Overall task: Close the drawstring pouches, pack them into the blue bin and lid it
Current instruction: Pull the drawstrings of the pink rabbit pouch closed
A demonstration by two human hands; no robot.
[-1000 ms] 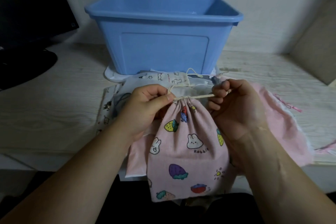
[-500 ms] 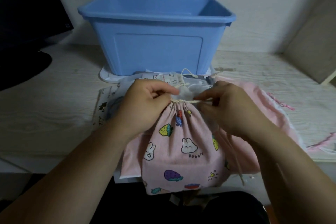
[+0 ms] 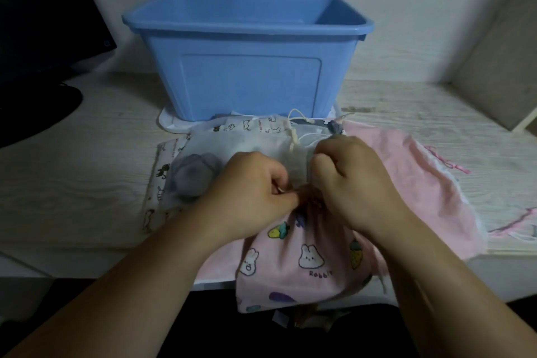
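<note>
Before the blue bin (image 3: 247, 67), both hands (image 3: 302, 183) pinch the pink rabbit-print pouch (image 3: 302, 267) at its gathered neck.

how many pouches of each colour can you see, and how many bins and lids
pink pouches: 2 (rabbit-print pouch, plain pink pouch)
white pouches: 2 (sheer white pouch, animal-print pouch)
blue bin: 1
white lid, under the bin: 1
total: 6, though the pile may hide more pouches
</note>
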